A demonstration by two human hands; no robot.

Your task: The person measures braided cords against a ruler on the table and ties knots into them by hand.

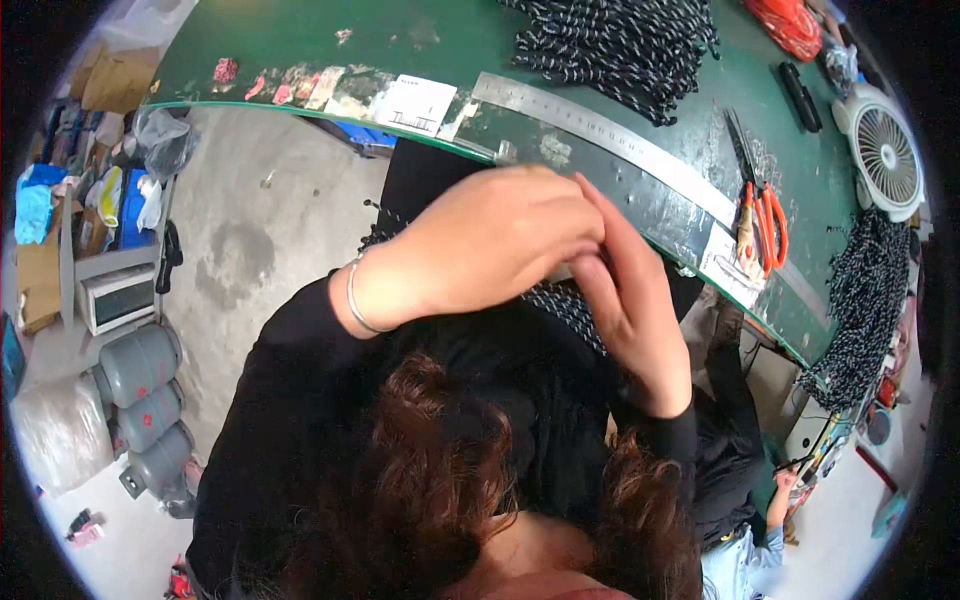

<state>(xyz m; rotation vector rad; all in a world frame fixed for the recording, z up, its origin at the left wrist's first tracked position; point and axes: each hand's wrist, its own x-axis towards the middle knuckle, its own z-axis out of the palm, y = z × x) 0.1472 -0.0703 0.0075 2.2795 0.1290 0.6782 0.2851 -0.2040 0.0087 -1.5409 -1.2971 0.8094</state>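
Note:
My left hand, with a thin bracelet at the wrist, is closed above my lap, its back to the camera and its fingers curled out of sight. My right hand meets it at the fingertips, thumb and fingers pressed together. Whatever lies between the fingers is hidden. Directly under the hands, black-and-white speckled cords rest across my lap. A few cord ends stick out left of my left wrist.
On the green table lie a bundle of speckled cords, a steel ruler, orange-handled scissors and a black marker. A white fan stands at right. Another person sits nearby. Grey gas cylinders stand at left.

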